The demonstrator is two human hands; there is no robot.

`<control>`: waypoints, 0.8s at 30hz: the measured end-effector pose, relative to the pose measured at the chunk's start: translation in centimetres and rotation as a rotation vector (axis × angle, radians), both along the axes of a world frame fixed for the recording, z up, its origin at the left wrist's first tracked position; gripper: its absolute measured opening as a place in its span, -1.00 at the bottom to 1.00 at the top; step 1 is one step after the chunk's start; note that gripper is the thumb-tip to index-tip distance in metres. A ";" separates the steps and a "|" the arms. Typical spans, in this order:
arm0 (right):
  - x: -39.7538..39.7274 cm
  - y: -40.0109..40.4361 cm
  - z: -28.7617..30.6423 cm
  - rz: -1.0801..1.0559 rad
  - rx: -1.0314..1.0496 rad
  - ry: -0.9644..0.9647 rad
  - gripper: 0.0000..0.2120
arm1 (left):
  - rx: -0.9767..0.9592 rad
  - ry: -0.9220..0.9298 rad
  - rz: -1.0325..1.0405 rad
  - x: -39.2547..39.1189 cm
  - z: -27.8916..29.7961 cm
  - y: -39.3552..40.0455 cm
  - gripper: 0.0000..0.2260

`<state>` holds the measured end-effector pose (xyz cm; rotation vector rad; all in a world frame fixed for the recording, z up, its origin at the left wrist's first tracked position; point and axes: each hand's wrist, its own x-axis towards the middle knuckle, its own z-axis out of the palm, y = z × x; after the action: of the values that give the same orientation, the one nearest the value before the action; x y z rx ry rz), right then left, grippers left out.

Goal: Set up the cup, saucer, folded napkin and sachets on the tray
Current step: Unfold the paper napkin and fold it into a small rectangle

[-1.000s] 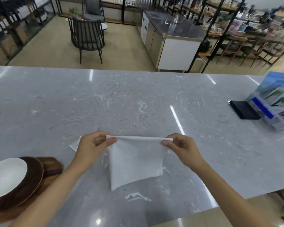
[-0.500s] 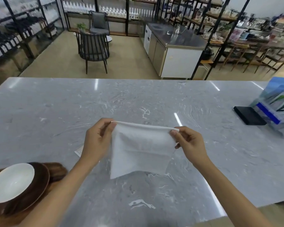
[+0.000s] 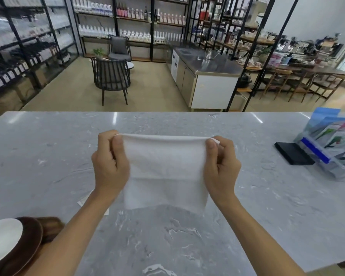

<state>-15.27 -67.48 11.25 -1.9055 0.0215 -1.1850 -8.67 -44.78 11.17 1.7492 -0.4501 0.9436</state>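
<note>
One broad grey marble counter (image 3: 247,206) fills the lower half of the view, with shelving, chairs and a steel-topped cabinet in the room beyond it. At the near left corner a dark wooden tray (image 3: 52,228) carries a brown saucer (image 3: 31,248) with a white dish (image 3: 2,239) lying on it. Above the middle of the counter hangs the white napkin (image 3: 165,170), folded over along its top edge and held clear of the stone. Left hand (image 3: 110,164) pinches its top left corner between thumb and fingers; right hand (image 3: 222,166) pinches the top right corner likewise, both clenched on the cloth. At far right stands a clear holder (image 3: 331,148) of coloured packets, beside a flat black block (image 3: 294,153). A small paper sachet (image 3: 84,200) peeks out under the left wrist.
</note>
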 end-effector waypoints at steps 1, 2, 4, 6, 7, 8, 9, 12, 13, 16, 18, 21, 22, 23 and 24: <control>0.4 -0.3 0.4 0.008 0.009 0.001 -0.90 | 0.001 0.013 -0.019 0.4 0.4 0.2 -0.83; 0.9 -0.6 0.7 0.021 0.024 0.017 -0.90 | -0.004 0.045 -0.035 0.9 0.7 0.3 -0.83; 2.1 -1.0 0.8 0.052 0.049 0.088 -0.89 | -0.013 0.128 -0.062 2.1 0.6 0.3 -0.84; 3.2 -1.4 0.4 0.084 0.057 0.176 -0.86 | 0.019 0.184 -0.072 3.3 0.0 0.1 -0.84; 3.8 -1.6 0.1 0.100 0.067 0.215 -0.84 | 0.050 0.203 -0.078 3.9 -0.4 0.1 -0.85; 4.2 -2.0 -0.3 0.119 0.080 0.246 -0.83 | 0.082 0.220 -0.090 4.4 -0.9 0.2 -0.85; 4.5 -2.5 -0.7 0.140 0.088 0.268 -0.83 | 0.110 0.235 -0.103 4.8 -1.3 0.4 -0.85; 4.4 -4.1 -2.2 0.200 0.051 0.332 -0.89 | 0.192 0.234 -0.126 4.8 -2.6 1.4 -0.86; 3.9 -4.8 -2.8 0.230 0.019 0.351 -0.93 | 0.236 0.222 -0.136 4.4 -3.2 1.9 -0.87; 1.1 -6.4 -5.3 0.294 -0.135 0.435 -0.87 | 0.472 0.195 -0.187 1.9 -6.0 3.7 -0.76; -1.7 -6.9 -7.5 0.324 -0.204 0.519 -0.80 | 0.596 0.204 -0.256 -1.0 -8.5 5.0 -0.67; -6.7 -6.8 -11.7 0.388 -0.302 0.657 -0.78 | 0.687 0.260 -0.345 -5.7 -12.4 6.6 -0.56; -8.4 -6.6 -13.0 0.417 -0.336 0.696 -0.78 | 0.719 0.277 -0.360 -7.1 -13.6 7.1 -0.52; -10.0 -6.4 -14.0 0.442 -0.366 0.725 -0.77 | 0.740 0.297 -0.371 -8.4 -14.6 7.6 -0.50; -11.3 -6.2 -14.8 0.462 -0.378 0.744 -0.76 | 0.737 0.325 -0.379 -9.5 -15.5 7.9 -0.49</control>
<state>-26.58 -73.71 -3.56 -2.4122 -0.2423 -0.1394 -18.14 -36.83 -4.31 2.3041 -0.9531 0.2049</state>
